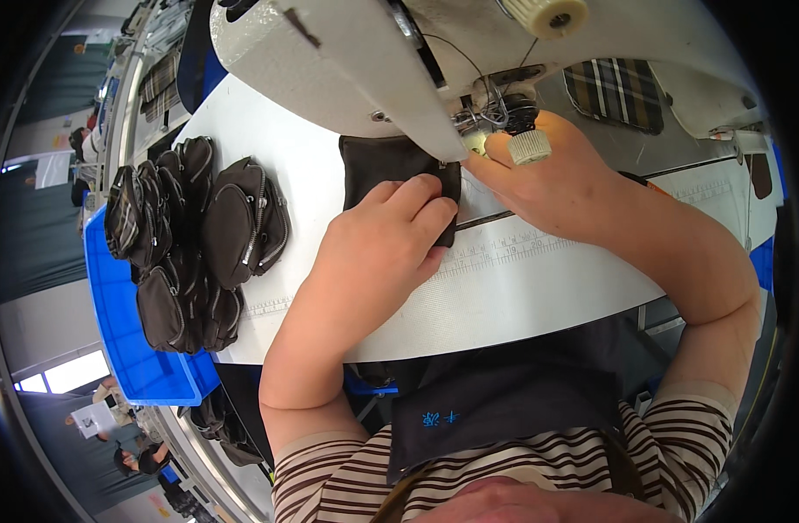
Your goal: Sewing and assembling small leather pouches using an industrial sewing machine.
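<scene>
A dark brown fabric piece (369, 166) lies flat on the white sewing machine bed, its far edge under the machine arm. My left hand (386, 231) rests on its right part, fingers bent and pressed together over the cloth, thumb at the near edge. Close to the presser foot and needle area of the sewing machine (330, 70), my right hand (556, 183) has its thumb and fingers drawn together. The fingertips sit partly behind a ribbed knob (529, 147), so what they pinch is hidden.
Several dark zippered pouches (234, 222) are heaped at the left, partly over a blue bin (138, 370). Printed ruler marks (504, 253) cross the table. A plaid fabric piece (616, 91) lies beyond my right hand. People sit farther off at the left.
</scene>
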`<state>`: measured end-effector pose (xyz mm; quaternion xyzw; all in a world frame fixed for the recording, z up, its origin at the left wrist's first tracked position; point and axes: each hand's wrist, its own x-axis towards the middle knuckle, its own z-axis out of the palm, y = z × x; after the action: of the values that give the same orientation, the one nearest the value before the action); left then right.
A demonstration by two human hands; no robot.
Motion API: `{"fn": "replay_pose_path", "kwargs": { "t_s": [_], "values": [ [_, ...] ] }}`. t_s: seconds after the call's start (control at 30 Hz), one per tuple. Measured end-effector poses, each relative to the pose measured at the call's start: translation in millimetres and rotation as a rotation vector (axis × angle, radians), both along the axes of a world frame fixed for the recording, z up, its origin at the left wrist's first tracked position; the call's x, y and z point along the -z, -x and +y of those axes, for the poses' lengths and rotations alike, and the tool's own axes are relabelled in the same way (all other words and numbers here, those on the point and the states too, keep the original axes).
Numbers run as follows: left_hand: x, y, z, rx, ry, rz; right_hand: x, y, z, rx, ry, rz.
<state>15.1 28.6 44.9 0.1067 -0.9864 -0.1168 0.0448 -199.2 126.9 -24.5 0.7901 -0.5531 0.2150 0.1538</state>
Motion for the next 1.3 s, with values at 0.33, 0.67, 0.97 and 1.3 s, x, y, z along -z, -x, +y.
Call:
{"fn": "replay_pose_path", "kwargs": {
  "t_s": [0.33,0.67,0.97,1.3],
  "values": [
    [17.4,4.0,-12.4,-0.018,-0.222,0.2,2.9,-3.3,0.7,-0.089,-0.025,0.012],
    [30.3,17.9,-15.1,-0.106,0.152,0.198,1.3,-13.0,11.8,-0.138,0.039,0.277],
    [32.7,19.6,-7.7,-0.137,0.198,0.205,-7.2,-16.7,19.3,-0.149,-0.049,0.143],
    [41.5,22.6,-19.7,-0.117,0.193,0.289,-6.0,-13.5,8.9,-0.135,0.012,0.179]
  ]
}}
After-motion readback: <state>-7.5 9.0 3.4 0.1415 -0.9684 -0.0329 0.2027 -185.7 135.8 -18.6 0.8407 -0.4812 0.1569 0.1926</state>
